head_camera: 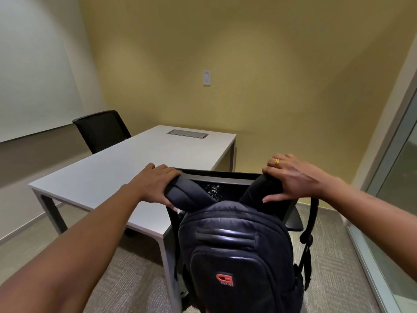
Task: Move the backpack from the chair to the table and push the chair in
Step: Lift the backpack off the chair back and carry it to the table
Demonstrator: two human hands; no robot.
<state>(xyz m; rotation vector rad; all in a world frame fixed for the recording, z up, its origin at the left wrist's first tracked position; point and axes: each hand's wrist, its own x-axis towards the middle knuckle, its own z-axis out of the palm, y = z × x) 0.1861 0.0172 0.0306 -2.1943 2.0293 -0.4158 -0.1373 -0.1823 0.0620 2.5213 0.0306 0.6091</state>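
Note:
A dark navy backpack (237, 251) with a red logo hangs by its two shoulder straps over the top of a black mesh chair (216, 177). The chair stands at the near right corner of a white table (126, 168), its back towards me. My left hand (158, 184) is closed over the left strap where it crosses the chair's top edge. My right hand (291, 177), wearing a gold ring, is closed over the right strap in the same way. The chair's seat and legs are hidden behind the backpack.
A second black chair (101, 129) stands at the table's far left side. A grey cable hatch (187, 134) is set into the tabletop near the yellow wall. A glass partition (397, 177) runs along the right. Carpet covers the floor.

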